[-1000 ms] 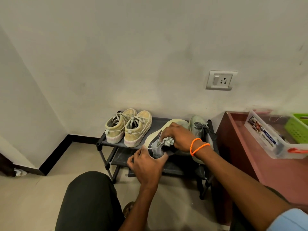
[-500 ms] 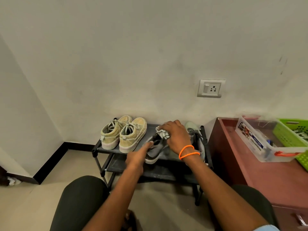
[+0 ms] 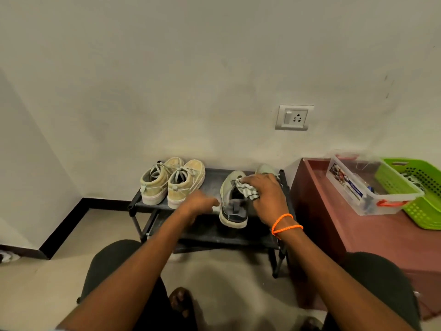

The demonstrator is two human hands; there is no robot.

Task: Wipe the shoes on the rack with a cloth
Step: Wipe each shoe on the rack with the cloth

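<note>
Grey-green shoe [image 3: 232,201]: on rack's [image 3: 212,174] top shelf, long axis front to back, toe toward wall, heel toward person.
Right hand [image 3: 267,194]: grips striped cloth [image 3: 247,190], bunched over the shoe's opening.
Left hand [image 3: 199,203]: fingers relaxed, beside the shoe's heel.
Tan pair [image 3: 173,181]: suede-like, laced, toes toward wall.
Clear bin [image 3: 358,187], green perforated basket [image 3: 410,187]: on red-brown cabinet [image 3: 334,225]; contents unclear.

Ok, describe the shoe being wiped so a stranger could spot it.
Find the black shoe rack against the wall. On its top shelf, right of the tan pair, sits a grey-green shoe. It alone has a dark heel, with the right hand pressing a striped cloth onto it.
</note>
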